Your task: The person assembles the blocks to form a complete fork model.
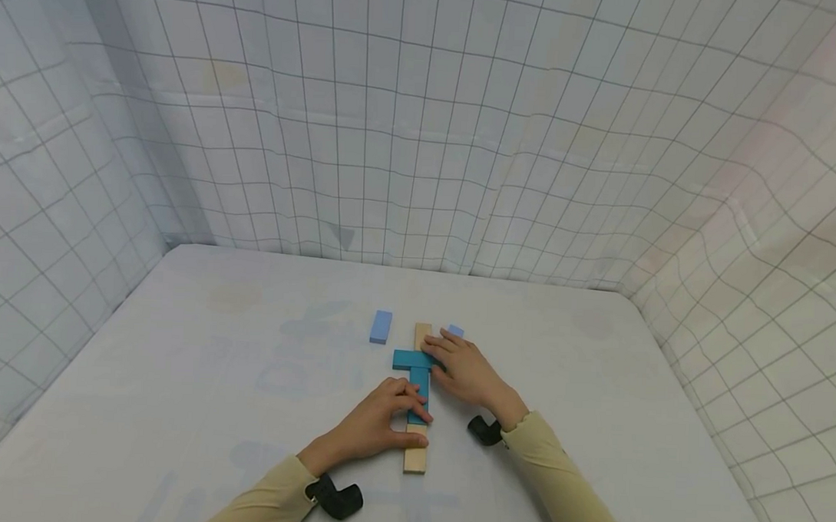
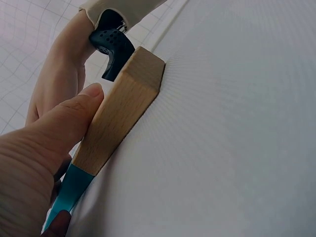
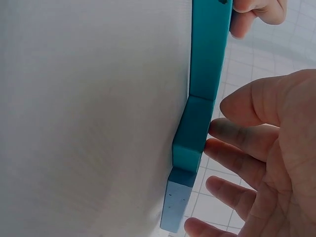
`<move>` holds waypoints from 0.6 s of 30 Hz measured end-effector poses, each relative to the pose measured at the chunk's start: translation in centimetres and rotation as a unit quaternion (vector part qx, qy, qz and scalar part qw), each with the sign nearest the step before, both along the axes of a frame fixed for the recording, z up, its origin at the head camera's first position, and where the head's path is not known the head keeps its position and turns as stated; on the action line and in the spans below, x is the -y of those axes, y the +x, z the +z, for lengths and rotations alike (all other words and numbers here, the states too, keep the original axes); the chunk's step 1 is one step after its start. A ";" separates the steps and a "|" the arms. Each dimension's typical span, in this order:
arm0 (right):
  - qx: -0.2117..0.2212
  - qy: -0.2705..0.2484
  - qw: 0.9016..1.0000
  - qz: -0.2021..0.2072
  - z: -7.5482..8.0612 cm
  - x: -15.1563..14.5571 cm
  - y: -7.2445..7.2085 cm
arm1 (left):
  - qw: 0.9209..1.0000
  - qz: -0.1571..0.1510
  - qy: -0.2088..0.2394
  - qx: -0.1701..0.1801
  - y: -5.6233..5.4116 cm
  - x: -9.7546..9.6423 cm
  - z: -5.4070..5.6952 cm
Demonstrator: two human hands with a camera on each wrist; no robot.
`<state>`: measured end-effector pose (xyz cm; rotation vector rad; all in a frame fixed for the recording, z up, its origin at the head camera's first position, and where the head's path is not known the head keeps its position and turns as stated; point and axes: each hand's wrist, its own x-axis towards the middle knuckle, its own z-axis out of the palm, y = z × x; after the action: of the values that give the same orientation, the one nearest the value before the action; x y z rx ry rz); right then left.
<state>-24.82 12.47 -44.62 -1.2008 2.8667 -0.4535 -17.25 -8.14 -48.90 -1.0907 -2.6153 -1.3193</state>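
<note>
A row of blocks lies flat on the white table. A plain wooden block [image 1: 415, 460] is nearest, then a teal block [image 1: 419, 385] lengthwise, a teal block [image 1: 406, 360] crosswise, and another wooden block [image 1: 423, 334] behind. My left hand [image 1: 378, 421] lies over the near part; its thumb rests on the near wooden block [image 2: 114, 123] and its fingers touch the lengthwise teal block. My right hand [image 1: 468, 370] covers the right end of the crosswise teal block [image 3: 192, 131]; in the right wrist view its loosely bent fingertips touch or nearly touch that block.
One light blue block [image 1: 381, 326] lies behind the row to the left. A second light blue block [image 1: 455, 331] is partly hidden behind my right hand. Black wrist devices [image 1: 340, 500] hang below both wrists. Grid-patterned white curtains [image 1: 408, 138] enclose the table [image 1: 247, 409].
</note>
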 end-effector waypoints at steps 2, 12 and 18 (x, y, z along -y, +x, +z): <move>-0.002 -0.002 1.000 0.002 0.0 0.0 0.1 | 1.000 -0.001 0.001 0.002 0.0 0.0 0.0; -0.007 0.005 1.000 0.006 -0.3 -0.3 0.3 | 1.000 -0.001 0.002 0.006 0.1 0.0 0.0; -0.020 0.006 1.000 0.012 -0.5 -0.4 0.4 | 1.000 -0.002 0.005 -0.001 0.1 0.0 -0.1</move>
<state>-24.39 12.83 -45.07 -1.2557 2.8799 -0.4158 -17.16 -8.14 -48.96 -1.0974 -2.6038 -1.3284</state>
